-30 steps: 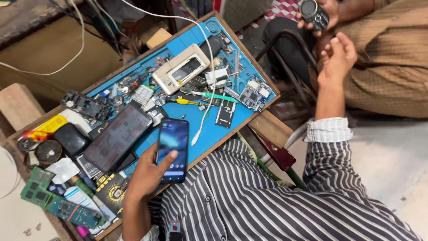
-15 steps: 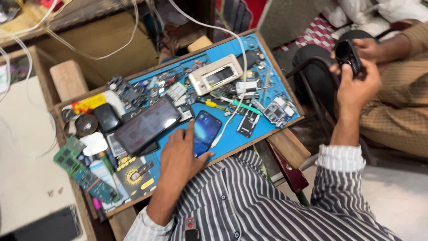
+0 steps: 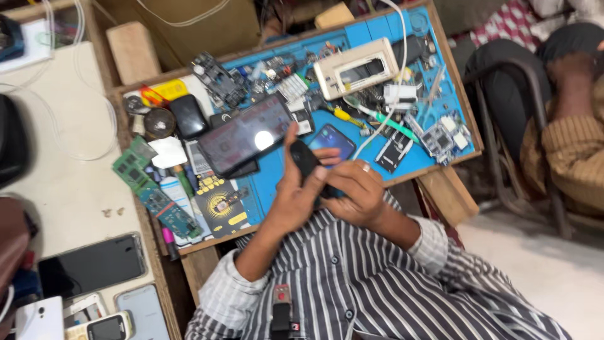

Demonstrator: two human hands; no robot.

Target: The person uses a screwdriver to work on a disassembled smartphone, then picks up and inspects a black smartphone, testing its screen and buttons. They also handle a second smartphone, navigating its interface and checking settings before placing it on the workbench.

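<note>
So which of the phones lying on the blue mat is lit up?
The small phone just above the hands, showing a blue-purple screen. The big dark phone to its left only reflects a light spot; its screen is off.

Blue work mat (image 3: 434, 135): beige meter (image 3: 356, 68), large dark phone (image 3: 251, 133), green circuit boards (image 3: 154, 189), yellow-handled screwdriver (image 3: 346, 117).
</note>
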